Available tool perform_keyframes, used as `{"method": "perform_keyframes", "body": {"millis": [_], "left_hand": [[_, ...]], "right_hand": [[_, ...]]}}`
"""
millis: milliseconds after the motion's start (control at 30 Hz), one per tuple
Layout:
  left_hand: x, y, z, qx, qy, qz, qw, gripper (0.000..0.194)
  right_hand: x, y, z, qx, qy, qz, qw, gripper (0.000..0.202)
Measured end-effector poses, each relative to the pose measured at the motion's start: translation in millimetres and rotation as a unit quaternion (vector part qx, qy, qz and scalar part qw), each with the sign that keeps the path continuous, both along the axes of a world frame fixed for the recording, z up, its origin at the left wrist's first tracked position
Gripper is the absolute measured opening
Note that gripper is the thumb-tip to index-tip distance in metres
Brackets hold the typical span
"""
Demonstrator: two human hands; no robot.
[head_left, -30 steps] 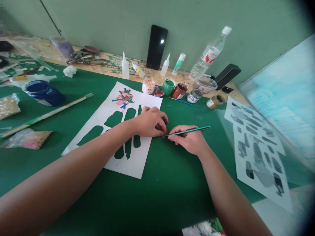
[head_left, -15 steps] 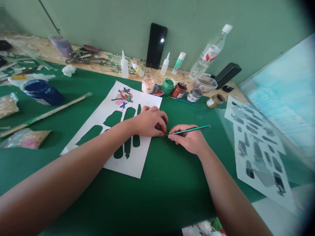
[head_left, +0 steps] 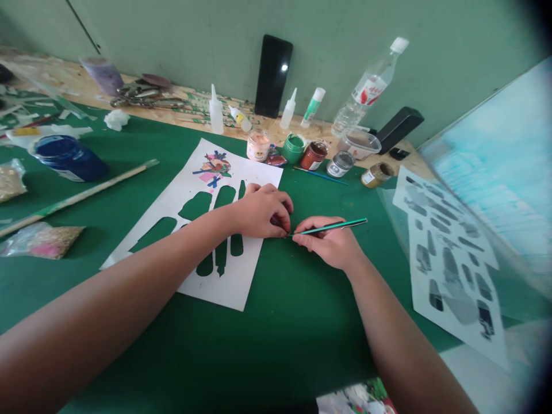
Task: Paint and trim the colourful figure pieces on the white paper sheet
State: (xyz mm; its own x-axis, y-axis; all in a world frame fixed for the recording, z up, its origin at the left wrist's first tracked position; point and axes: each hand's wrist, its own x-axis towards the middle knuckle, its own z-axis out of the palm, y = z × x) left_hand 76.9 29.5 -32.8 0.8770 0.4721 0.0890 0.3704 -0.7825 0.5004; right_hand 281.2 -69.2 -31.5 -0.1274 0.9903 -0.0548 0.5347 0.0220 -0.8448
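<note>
My right hand (head_left: 330, 241) is closed around a slim green pencil-like stick (head_left: 345, 225), its rear end sticking out to the right. Its working tip points left, almost touching the fingertips of my left hand (head_left: 265, 211). The left fingers are curled and pressed together low on the table; whatever lies in them is hidden. That hand rests over the right side of a white paper sheet (head_left: 233, 296) with several cut-out openings showing green beneath. Near the top of this sheet is a small patch of colourful shapes (head_left: 215, 167).
Behind the hands stand several open paint jars (head_left: 294, 148), glue bottles (head_left: 216, 109), a leaning phone (head_left: 273, 76) and a plastic bottle (head_left: 366, 89). A blue paint jar (head_left: 71, 158) and a wooden stick (head_left: 81, 198) lie left. More cut-out sheets (head_left: 452, 253) are at right.
The view has shifted slightly, so the things at left appear a little further left and higher. Both hands keep nearly the same pose, with the green stick still in the right one.
</note>
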Motion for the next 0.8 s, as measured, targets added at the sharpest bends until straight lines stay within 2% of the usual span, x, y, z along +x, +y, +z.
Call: {"method": "perform_keyframes", "body": {"millis": [800], "left_hand": [[-1.2, 1.5, -1.6, 0.009, -0.008, -0.012, 1.0, 0.011]], "right_hand": [[1.1, 0.4, 2.4, -0.017, 0.073, 0.004, 0.997, 0.022]]}}
